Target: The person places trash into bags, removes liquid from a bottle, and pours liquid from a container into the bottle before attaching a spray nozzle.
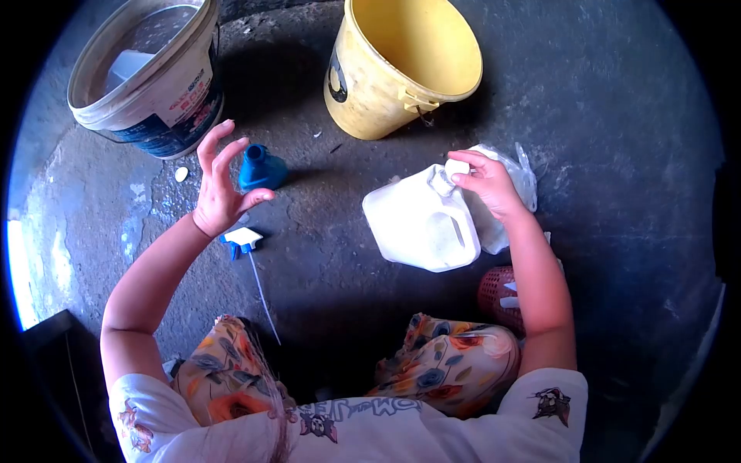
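My left hand (222,181) is raised with fingers spread and nothing in it, just left of a blue bottle (262,171) that stands upright with its mouth uncovered. Thumb and fingers of my right hand (489,185) pinch a white cap (457,168) at the neck of a white plastic jug (417,216). Whether the cap sits on the neck or is slightly off it, I cannot tell. Below my left hand, a blue and white spray trigger (242,238) lies on the floor, its thin tube pointing toward me.
A white bucket (166,116) with water and a pale object inside stands at the upper left. The yellow bucket (363,100) is at the top middle. Clear plastic bags (519,171) and a dark red basket (494,293) lie by my right arm. A small white disc (181,174) rests on the damp floor.
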`<state>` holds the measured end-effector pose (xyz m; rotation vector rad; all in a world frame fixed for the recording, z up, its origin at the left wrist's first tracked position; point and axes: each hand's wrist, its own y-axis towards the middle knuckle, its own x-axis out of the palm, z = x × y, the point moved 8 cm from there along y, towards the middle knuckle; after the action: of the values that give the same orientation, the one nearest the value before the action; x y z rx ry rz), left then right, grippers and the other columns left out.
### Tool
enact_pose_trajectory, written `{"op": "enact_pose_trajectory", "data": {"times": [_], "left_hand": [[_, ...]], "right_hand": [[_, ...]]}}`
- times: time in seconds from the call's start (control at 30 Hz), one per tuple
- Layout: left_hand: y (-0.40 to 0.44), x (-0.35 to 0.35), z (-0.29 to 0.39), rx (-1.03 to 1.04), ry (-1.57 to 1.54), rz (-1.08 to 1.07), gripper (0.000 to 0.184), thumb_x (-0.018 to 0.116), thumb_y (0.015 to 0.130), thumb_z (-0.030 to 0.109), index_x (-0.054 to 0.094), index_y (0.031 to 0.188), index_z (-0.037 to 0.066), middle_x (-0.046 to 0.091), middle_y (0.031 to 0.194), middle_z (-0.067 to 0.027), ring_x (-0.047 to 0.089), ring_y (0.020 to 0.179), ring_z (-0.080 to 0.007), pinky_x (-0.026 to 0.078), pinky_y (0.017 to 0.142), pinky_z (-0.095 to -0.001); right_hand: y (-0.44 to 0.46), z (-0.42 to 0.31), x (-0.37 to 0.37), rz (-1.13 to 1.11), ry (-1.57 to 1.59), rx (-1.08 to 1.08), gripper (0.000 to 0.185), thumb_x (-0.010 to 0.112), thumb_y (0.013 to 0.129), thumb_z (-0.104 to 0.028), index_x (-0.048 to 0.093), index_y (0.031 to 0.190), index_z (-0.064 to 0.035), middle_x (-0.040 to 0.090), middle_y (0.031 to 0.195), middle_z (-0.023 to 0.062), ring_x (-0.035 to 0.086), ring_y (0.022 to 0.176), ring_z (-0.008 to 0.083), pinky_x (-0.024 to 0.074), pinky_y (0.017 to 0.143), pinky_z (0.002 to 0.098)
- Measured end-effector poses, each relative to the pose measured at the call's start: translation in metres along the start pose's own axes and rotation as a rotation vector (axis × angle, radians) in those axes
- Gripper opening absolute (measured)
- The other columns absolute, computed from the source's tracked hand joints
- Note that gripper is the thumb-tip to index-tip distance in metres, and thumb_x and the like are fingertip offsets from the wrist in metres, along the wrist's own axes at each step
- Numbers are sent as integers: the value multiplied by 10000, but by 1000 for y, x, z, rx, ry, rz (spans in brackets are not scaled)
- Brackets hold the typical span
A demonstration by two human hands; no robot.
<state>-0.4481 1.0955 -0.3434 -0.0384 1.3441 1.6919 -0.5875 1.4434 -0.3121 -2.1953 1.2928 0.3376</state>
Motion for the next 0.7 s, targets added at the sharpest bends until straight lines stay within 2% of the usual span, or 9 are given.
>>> {"op": "enact_pose_trajectory", "data": {"times": [0.13, 0.23, 0.33, 0.43, 0.53, 0.63, 0.7], "left_hand": [[6, 1, 4, -1, 22, -3, 748, 630, 698, 512, 327, 1220, 69, 278, 1261, -234, 339, 1160, -387, 329, 942, -478], [5, 4, -2, -54, 32, -19, 711, 618, 722, 496, 334, 1216, 70, 276, 1265, -229, 337, 1162, -383, 325, 946, -477], [4, 3, -3, -64, 28, -20, 670, 605, 754, 467, 333, 1216, 66, 275, 1267, -227, 332, 1166, -381, 319, 949, -480], [2, 2, -2, -67, 33, -38, 637, 596, 777, 441, 331, 1219, 66, 272, 1272, -226, 326, 1171, -382, 314, 952, -480], [0, 3, -6, -88, 46, -41, 622, 591, 786, 428, 334, 1220, 65, 268, 1279, -223, 317, 1178, -380, 313, 953, -480], [-2, 1, -9, -102, 49, -29, 605, 585, 796, 418, 339, 1219, 63, 269, 1281, -217, 311, 1182, -380, 307, 959, -480], [-2, -1, -11, -107, 38, -27, 591, 578, 803, 410, 342, 1218, 61, 269, 1280, -213, 308, 1184, -379, 302, 963, -481]], "right_hand": [[-10, -18, -5, 20, -741, -164, 464, 657, 725, -46, 534, 1172, -69, 579, 1022, 98, 541, 954, 182, 430, 835, 293], [-8, -11, 5, -107, -232, 35, 449, 667, 678, -26, 576, 1114, -83, 591, 978, 101, 555, 919, 214, 429, 830, 306], [-2, -31, 20, -193, -560, -232, 401, 663, 666, -1, 592, 1055, -65, 577, 1008, 105, 548, 944, 217, 421, 855, 321], [1, -43, 31, -298, -801, -350, 393, 664, 640, 20, 596, 1017, -66, 574, 1014, 118, 551, 940, 250, 423, 849, 338], [5, -42, 37, -350, -872, -336, 390, 689, 617, -45, 606, 998, -57, 584, 947, 145, 547, 943, 288, 430, 830, 364], [12, -33, 26, -251, -985, -101, 411, 721, 618, -129, 607, 1009, -68, 577, 944, 155, 533, 970, 300, 422, 838, 363], [9, -33, 25, -199, -1100, 35, 416, 731, 615, -160, 609, 1003, -69, 589, 906, 166, 549, 932, 315, 431, 819, 368]]}}
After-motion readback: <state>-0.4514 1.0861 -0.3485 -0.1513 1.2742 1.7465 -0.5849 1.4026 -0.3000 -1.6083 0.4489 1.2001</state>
